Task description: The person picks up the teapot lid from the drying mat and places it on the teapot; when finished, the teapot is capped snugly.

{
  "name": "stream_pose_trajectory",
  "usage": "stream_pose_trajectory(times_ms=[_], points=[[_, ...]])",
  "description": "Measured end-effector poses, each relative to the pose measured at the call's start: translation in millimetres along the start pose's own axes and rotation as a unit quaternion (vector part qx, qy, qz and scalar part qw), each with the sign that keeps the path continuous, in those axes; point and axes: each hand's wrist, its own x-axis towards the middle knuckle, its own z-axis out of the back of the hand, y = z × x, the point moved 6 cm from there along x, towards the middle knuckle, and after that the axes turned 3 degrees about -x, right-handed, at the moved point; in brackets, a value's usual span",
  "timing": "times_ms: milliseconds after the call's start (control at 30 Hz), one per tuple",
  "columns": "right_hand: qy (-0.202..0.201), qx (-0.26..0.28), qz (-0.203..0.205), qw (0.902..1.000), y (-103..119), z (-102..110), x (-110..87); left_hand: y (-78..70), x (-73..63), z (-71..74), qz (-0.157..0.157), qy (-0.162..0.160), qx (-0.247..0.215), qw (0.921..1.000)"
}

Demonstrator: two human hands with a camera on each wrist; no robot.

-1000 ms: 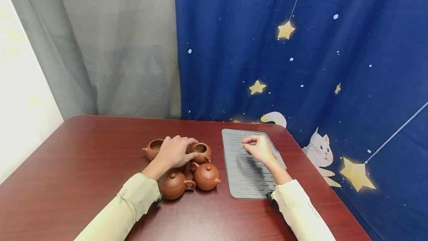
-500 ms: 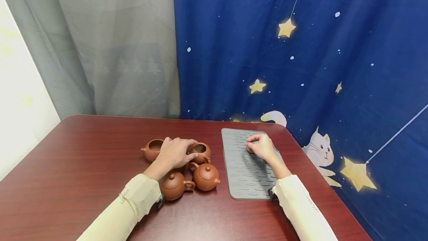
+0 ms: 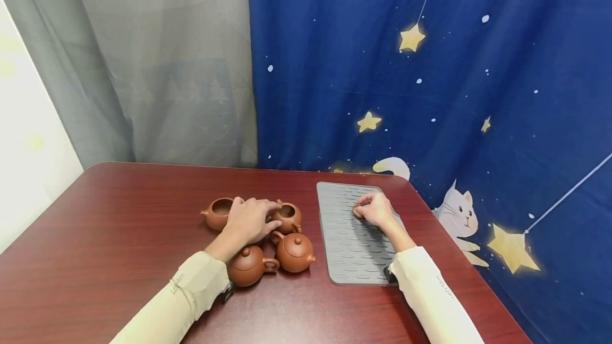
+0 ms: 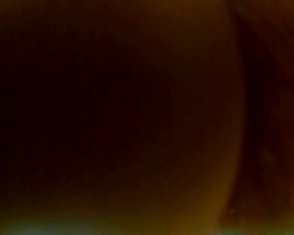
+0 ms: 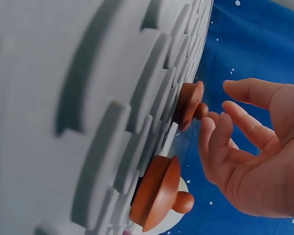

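Judged about half done by visible count; noted blue starry curtain [image 3: 325,68] behind, well apart from the work; found dark red table [image 3: 119,227] beneath, with grey mat [image 3: 349,251] flat on its right side; found left hand [image 3: 248,219] laid low, blocking sight of anything below, with thumb and forefinger spread beside the rear uncovered teapot [image 3: 289,224]; cannot tell whether gripping, owing to a dark left wrist view; found right hand [image 3: 375,210] over the mat, with thumb and fingers apart and loosely curved, without visible clamping; counted as done that teapot plus the far-left uncovered teapot [image 3: 215,220]; counted as remaining, by the same measure, the front lidded teapot [image 3: 245,268] and right lidded teapot [image 3: 294,255]; located on the mat first lid [image 5: 186,105] right at those fingertips, contact uncertain, and second lid [image 5: 156,193] nearby, apart from the hand.
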Motion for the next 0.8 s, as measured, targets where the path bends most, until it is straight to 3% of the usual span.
stream_pose_trajectory(times_ms=[467, 800], points=[[0.013, -0.023, -0.019, 0.9995, -15.1, -5.8, 5.3, 3.6, 0.3, -3.8, 0.031, 0.015, -0.001, 0.9994], [0.019, 0.005, -0.034, 0.9992, -17.7, -6.0, 6.4, 2.8, 1.1, -3.4, 0.046, 0.018, -0.02, 0.9986]])
